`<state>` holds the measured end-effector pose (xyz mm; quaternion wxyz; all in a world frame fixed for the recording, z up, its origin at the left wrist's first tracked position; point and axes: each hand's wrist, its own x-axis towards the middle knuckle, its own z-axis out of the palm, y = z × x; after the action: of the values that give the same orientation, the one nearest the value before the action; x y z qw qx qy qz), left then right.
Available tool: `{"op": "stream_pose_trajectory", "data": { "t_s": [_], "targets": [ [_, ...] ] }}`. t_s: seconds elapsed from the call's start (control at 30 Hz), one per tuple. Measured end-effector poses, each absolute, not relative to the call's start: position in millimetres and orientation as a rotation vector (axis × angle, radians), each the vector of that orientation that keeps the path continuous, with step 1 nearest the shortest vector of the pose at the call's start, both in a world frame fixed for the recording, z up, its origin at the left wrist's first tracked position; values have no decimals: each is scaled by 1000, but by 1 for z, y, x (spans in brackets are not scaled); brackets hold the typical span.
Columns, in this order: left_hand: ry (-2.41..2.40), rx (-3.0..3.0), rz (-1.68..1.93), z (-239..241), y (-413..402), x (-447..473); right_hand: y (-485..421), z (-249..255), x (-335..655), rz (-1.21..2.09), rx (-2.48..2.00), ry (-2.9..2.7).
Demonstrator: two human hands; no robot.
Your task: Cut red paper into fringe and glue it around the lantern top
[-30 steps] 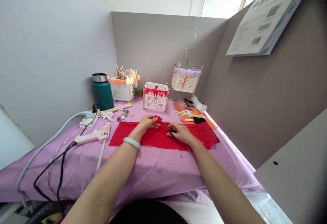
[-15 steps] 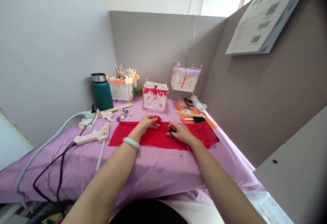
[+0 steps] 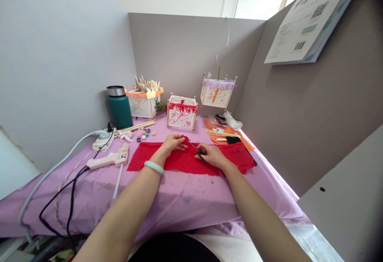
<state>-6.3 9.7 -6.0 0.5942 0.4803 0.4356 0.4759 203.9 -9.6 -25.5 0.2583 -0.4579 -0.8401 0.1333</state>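
A long piece of red cloth (image 3: 191, 162) lies across the purple table cover, under both hands. My left hand (image 3: 174, 143) pinches a small bunched bit of its far edge between thumb and fingers. In my right hand (image 3: 212, 155) is a pair of black-handled scissors (image 3: 201, 152), fingers closed around the handles. The blades point up and left and meet the red cloth beside my left fingertips. How far the blades stand apart is too small to tell.
Left are a glue gun (image 3: 112, 159) with cords, a green bottle (image 3: 119, 108) and paint pots (image 3: 144, 134). Behind the cloth stands a red-fringed paper lantern (image 3: 182, 114); a purple-fringed lantern (image 3: 218, 92) hangs right. Sticks (image 3: 221, 133) lie on orange sheets. Grey partitions (image 3: 191, 54) enclose the table.
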Motion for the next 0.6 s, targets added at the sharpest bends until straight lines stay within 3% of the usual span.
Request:
{"op": "stream_pose_trajectory", "data": {
  "t_s": [0.6],
  "targets": [
    [1008, 1124, 1108, -6, 10, -6, -10, -26, 204, 354, -1248, -2275]
  ]
}}
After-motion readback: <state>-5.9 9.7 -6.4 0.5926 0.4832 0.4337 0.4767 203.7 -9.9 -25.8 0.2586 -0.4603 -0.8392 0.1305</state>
